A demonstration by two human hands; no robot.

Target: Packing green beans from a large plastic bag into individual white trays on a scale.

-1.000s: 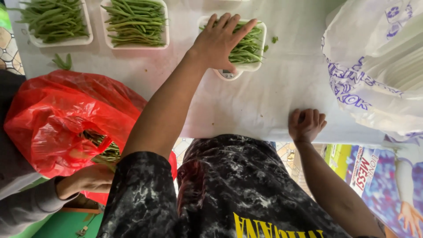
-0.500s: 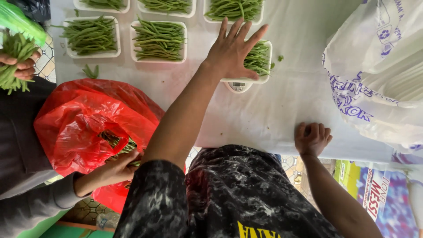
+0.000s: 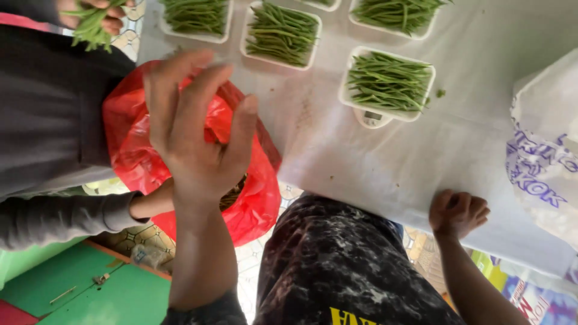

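Over the red plastic bag (image 3: 241,198) your left hand (image 3: 192,138) hangs in the air with its fingers spread wide, and it holds nothing. That bag is shiny and crinkly, it sits at the edge of the white table (image 3: 361,156), and a few green beans show in its mouth, just under your wrist. Your right hand (image 3: 457,212) rests on the near edge of the table, curled into a loose fist, and I cannot tell if anything is inside it. Up the table a white tray of green beans (image 3: 388,81) sits on a small scale (image 3: 371,118). Two more trays of beans (image 3: 280,33) lie beside it. On your left another person in a grey sleeve (image 3: 60,213) reaches behind the bag, and their other hand (image 3: 90,15) holds a bunch of beans up high.
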